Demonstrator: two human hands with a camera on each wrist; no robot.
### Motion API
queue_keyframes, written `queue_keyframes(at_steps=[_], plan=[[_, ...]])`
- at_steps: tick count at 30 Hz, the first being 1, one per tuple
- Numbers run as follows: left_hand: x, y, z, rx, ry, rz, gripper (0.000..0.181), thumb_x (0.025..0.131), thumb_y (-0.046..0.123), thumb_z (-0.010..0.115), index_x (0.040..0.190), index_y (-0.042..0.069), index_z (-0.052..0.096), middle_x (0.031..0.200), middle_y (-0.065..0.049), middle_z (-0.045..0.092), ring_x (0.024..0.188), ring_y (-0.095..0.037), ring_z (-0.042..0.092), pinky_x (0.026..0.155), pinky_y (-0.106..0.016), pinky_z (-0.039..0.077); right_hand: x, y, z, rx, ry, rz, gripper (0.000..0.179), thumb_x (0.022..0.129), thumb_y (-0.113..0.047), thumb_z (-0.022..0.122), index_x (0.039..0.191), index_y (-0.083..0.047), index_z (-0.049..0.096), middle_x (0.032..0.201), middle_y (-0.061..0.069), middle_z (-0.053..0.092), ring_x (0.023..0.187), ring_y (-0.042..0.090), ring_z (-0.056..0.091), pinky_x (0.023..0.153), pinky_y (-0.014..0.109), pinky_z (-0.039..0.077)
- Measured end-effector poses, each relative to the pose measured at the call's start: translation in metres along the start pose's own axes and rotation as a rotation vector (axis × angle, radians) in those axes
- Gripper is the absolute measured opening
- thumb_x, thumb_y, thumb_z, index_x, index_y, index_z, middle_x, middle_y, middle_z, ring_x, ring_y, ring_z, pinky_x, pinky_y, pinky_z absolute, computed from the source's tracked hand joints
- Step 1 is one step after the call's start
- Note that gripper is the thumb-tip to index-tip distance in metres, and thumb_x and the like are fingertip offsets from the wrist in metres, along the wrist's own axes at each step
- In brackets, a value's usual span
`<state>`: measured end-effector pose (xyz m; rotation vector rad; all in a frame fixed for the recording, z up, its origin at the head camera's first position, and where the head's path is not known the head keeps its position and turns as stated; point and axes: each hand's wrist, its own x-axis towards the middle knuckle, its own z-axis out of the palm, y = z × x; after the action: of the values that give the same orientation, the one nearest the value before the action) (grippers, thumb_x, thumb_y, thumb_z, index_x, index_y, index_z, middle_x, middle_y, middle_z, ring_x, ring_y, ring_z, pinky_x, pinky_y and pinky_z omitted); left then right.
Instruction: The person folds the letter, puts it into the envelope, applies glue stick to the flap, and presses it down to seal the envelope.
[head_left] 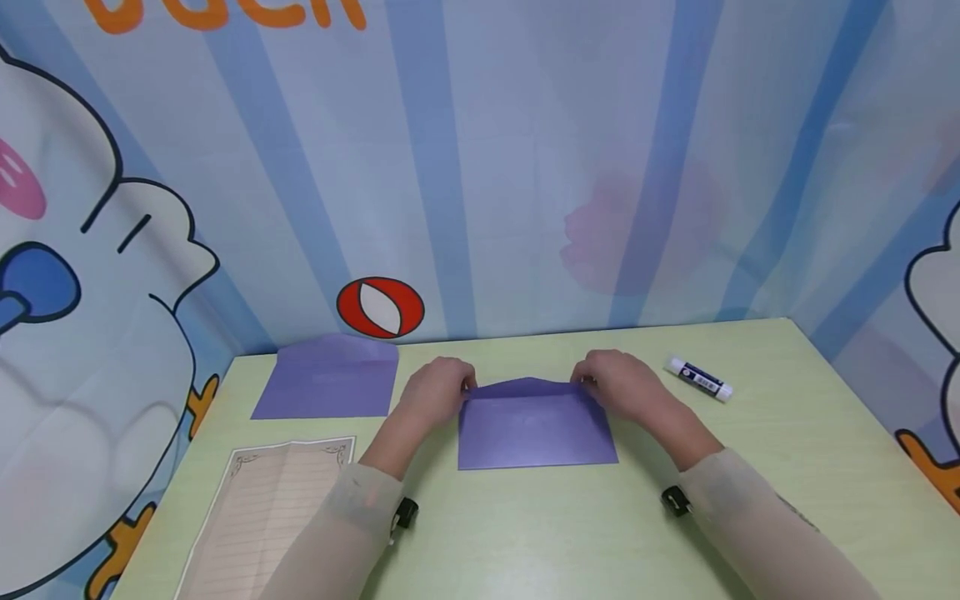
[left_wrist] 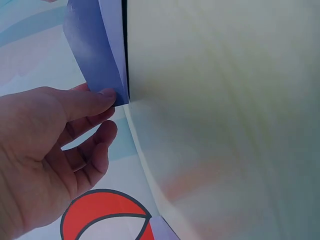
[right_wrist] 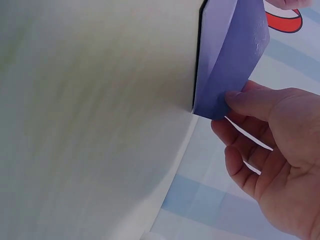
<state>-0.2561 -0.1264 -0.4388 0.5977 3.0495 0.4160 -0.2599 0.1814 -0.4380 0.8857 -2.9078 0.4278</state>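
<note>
A purple envelope [head_left: 537, 429] lies near the middle of the table, its flap [head_left: 529, 387] partly raised along the far edge. At the flap's left corner my left hand [head_left: 441, 388] pinches the paper between thumb and fingers; the left wrist view shows the thumb on the flap [left_wrist: 92, 50]. My right hand [head_left: 617, 382] pinches the right corner in the same way, and in the right wrist view its thumb presses on the purple flap [right_wrist: 237, 60]. The other fingers of both hands are bent below the paper.
A second purple envelope [head_left: 330, 385] lies at the back left with its flap up. A lined, bordered sheet of letter paper [head_left: 273, 508] is at the front left, partly under the left sleeve. To the right is a glue stick [head_left: 698, 378]. A printed backdrop [head_left: 510, 167] stands behind the table.
</note>
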Motion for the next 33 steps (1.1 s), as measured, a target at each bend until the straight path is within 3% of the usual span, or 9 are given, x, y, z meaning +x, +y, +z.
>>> queue_keyframes(at_steps=[10,20,29,33], plan=[[-0.01,0.005,-0.002,0.066,0.021,0.037,0.018,0.094,-0.001,0.077,0.1,0.014,0.086,0.1,0.0,0.079,0.102,-0.022,0.072,0.091,-0.04,0.06,-0.01,-0.004,-0.003,-0.025,0.014,-0.085,0.016,0.091,0.004,0.078,0.099,-0.009,0.084,0.095,0.003,0.075,0.091,0.026,0.074,0.082,0.043,0.061],[-0.019,0.009,0.0,0.08,-0.014,0.048,0.02,0.096,-0.002,0.074,0.103,0.012,0.086,0.104,-0.002,0.08,0.105,-0.023,0.074,0.09,-0.039,0.061,-0.015,-0.006,0.001,-0.035,-0.059,-0.066,0.015,0.093,0.002,0.078,0.103,-0.008,0.084,0.1,0.005,0.076,0.097,0.027,0.074,0.084,0.042,0.061],[-0.022,0.012,0.002,0.082,-0.094,0.026,0.016,0.097,0.004,0.076,0.109,0.01,0.085,0.107,-0.003,0.077,0.106,-0.022,0.072,0.092,-0.039,0.06,-0.017,-0.01,0.001,-0.04,-0.129,-0.046,0.016,0.095,0.0,0.075,0.108,-0.005,0.083,0.104,0.007,0.076,0.101,0.028,0.074,0.087,0.043,0.061],[-0.026,0.017,0.002,0.15,-0.132,0.049,0.011,0.095,0.017,0.082,0.104,0.012,0.085,0.099,-0.001,0.07,0.096,-0.022,0.068,0.086,-0.039,0.059,-0.018,-0.012,0.001,-0.063,-0.139,-0.073,0.018,0.095,-0.001,0.075,0.111,-0.005,0.083,0.1,0.006,0.074,0.096,0.025,0.072,0.084,0.04,0.061]])
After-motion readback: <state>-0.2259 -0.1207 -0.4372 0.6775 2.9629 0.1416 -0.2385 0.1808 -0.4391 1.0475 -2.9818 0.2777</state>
